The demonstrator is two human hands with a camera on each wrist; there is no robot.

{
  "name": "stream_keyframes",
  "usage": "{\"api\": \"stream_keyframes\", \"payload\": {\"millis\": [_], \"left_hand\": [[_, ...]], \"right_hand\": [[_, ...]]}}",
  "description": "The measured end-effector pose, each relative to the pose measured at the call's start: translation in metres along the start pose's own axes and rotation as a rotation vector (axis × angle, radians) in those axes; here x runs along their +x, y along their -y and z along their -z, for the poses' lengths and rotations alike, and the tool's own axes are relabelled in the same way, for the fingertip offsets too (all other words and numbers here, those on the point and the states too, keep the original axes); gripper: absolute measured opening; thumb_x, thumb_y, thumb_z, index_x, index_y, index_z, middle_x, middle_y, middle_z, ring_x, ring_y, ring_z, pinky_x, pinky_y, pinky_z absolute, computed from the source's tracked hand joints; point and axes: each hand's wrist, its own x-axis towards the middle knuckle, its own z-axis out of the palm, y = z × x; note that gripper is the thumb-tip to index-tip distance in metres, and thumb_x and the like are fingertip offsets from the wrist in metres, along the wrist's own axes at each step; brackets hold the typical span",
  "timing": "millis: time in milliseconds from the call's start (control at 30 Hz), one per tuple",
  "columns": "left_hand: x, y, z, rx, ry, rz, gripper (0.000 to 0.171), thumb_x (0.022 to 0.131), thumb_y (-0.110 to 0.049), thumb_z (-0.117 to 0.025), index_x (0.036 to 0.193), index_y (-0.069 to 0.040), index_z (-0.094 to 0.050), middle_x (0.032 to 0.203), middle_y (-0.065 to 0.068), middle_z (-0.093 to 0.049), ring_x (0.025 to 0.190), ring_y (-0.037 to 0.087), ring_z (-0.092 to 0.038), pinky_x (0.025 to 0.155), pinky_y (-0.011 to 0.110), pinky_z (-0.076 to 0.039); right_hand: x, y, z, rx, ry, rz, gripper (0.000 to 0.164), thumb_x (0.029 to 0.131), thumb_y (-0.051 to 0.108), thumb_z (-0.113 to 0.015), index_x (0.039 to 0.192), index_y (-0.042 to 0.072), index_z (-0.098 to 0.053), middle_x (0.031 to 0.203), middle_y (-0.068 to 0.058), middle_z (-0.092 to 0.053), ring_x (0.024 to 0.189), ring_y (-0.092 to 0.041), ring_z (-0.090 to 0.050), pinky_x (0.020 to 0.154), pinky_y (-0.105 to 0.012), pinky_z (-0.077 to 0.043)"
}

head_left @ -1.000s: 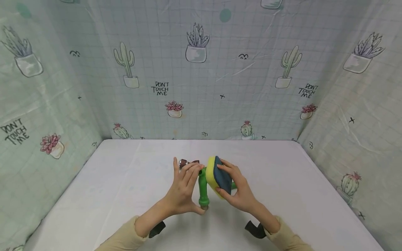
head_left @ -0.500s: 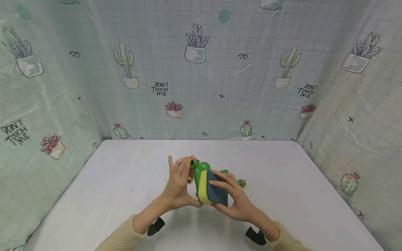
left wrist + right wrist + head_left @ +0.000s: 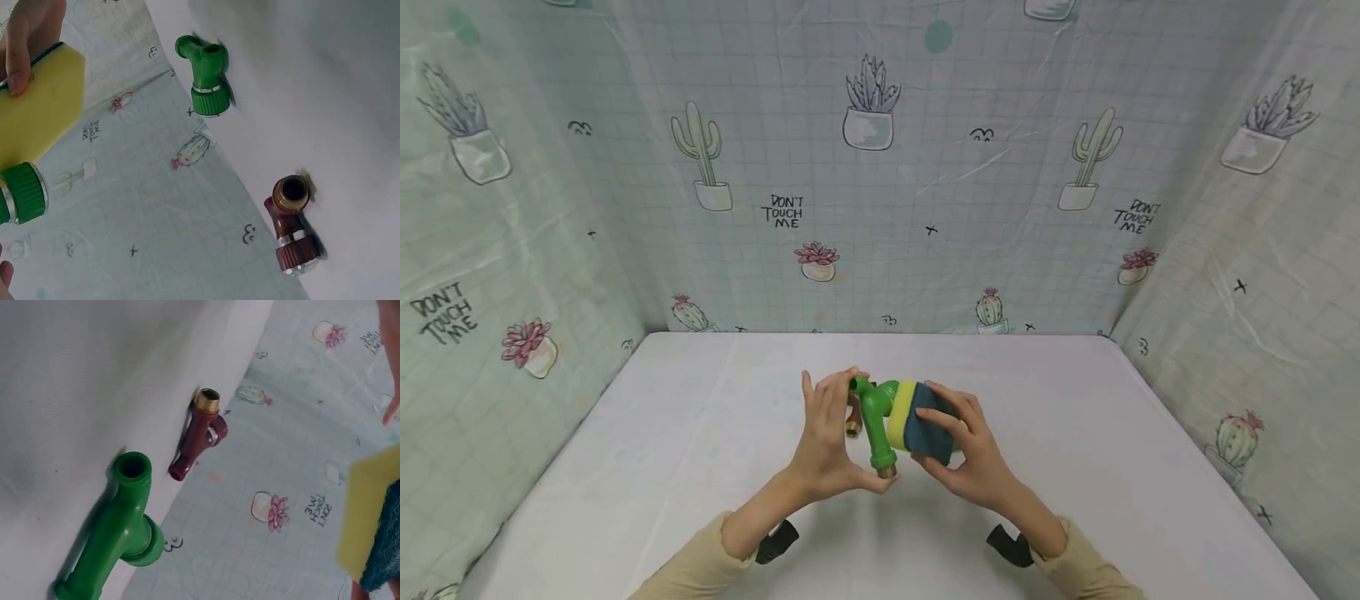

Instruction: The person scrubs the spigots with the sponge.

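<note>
My left hand (image 3: 823,442) pinches a green tap (image 3: 876,417) by its ends, thumb at the brass-coloured end below and fingertips at the green end above. Its ridged green collar shows at the lower left of the left wrist view. Gripped in my right hand (image 3: 973,450) is a sponge (image 3: 928,423), yellow on one face and dark blue on the other. The yellow face is against the tap's right side in the head view. Part of the sponge (image 3: 370,519) shows at the right wrist view's edge.
On the white table (image 3: 715,417) lie a second green tap (image 3: 207,69) and a dark red tap (image 3: 289,219) with a brass end. In the head view, my hands and the sponge largely hide them. A cactus-print cloth (image 3: 880,233) walls the back and sides.
The sponge moves down and left across the held tap, then back up and right. The tap shifts slightly left and tilts. Both hands keep their holds.
</note>
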Motion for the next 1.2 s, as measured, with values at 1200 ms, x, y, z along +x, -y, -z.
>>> {"api": "stream_keyframes", "payload": {"millis": [1200], "left_hand": [[-0.004, -0.001, 0.004, 0.015, 0.002, -0.041, 0.120, 0.035, -0.053, -0.081, 0.129, 0.005, -0.032, 0.120, 0.013, -0.046, 0.114, 0.027, -0.035, 0.089, 0.076, -0.006]], "right_hand": [[-0.008, -0.022, 0.005, -0.011, 0.055, -0.078, 0.049, 0.078, 0.028, -0.068, 0.123, 0.019, -0.052, 0.137, -0.010, -0.040, 0.115, -0.022, -0.039, 0.083, -0.042, -0.045]]}}
